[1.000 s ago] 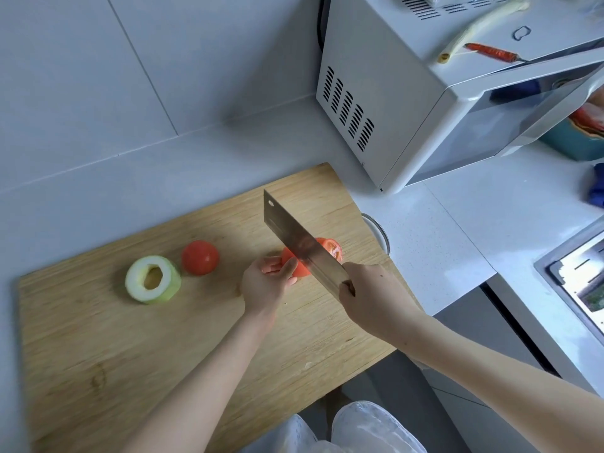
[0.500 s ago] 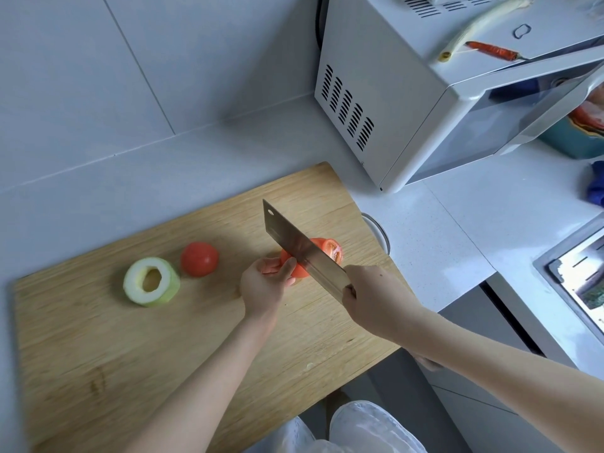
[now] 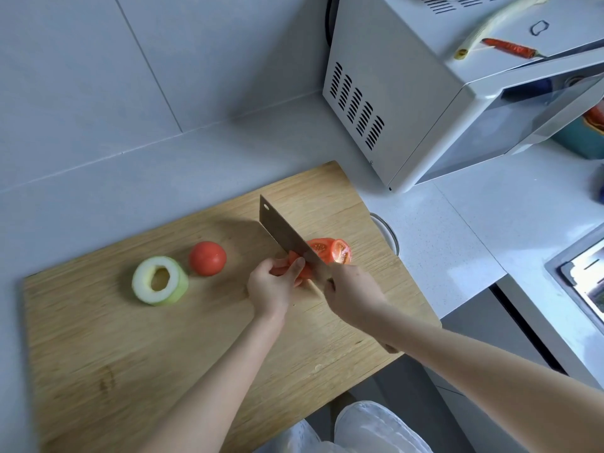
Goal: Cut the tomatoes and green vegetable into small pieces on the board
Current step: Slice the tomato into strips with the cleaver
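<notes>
Meanwhile right hand (image 3: 351, 294) slices tomato (image 3: 330, 251) with unmarked cleaver (image 3: 287, 238).

We see a pale grey tiled wall (image 3: 98, 60) across the far left, meeting a grey-white speckled countertop (image 3: 457, 230) along a straight seam. At the far right stands a white microwave (image 3: 385, 70), its vented side facing us and its door ajar; on its top lie a red chilli (image 3: 510, 49) and a pale long stalk (image 3: 496, 19). A steel sink (image 3: 581, 276) cuts into the counter at the right edge. Beneath the counter's near edge run grey cabinet fronts (image 3: 483, 328). Soft daylight falls evenly and casts faint shadows.
</notes>
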Demonstrator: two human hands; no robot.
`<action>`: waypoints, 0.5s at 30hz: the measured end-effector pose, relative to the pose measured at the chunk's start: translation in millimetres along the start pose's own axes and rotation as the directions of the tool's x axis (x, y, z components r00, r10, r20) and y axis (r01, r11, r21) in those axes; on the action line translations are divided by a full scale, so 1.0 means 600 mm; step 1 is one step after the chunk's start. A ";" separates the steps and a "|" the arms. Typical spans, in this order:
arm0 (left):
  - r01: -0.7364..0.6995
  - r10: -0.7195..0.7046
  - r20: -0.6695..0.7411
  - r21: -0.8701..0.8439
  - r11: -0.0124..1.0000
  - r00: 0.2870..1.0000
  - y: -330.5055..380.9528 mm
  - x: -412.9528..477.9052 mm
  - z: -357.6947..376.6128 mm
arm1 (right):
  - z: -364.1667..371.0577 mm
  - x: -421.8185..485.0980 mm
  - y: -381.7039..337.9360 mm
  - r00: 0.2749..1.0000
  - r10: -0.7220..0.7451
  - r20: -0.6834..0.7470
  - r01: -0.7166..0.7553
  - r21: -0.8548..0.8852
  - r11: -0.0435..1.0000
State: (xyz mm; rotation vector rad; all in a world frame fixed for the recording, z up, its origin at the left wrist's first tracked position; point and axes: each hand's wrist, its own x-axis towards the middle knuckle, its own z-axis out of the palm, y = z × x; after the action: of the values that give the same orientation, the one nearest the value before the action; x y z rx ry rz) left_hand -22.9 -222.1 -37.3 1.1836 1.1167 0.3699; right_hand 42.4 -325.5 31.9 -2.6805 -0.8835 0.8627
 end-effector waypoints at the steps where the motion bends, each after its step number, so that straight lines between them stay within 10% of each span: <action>1: 0.001 -0.001 0.002 -0.010 1.000 1.000 0.000 0.000 0.000 | 0.013 0.008 -0.002 1.000 0.004 -0.031 -0.003 0.039 0.999; 15: -0.265 0.270 0.045 0.391 0.881 0.962 -0.011 0.018 0.016 | -0.064 -0.044 0.049 0.989 0.059 -0.135 -0.032 0.197 0.980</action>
State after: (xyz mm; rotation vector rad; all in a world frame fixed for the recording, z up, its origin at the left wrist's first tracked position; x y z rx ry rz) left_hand -11.6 -221.9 -48.8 1.7068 1.0667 0.3718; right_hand 61.6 -364.8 65.7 -2.5634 -0.6722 0.7176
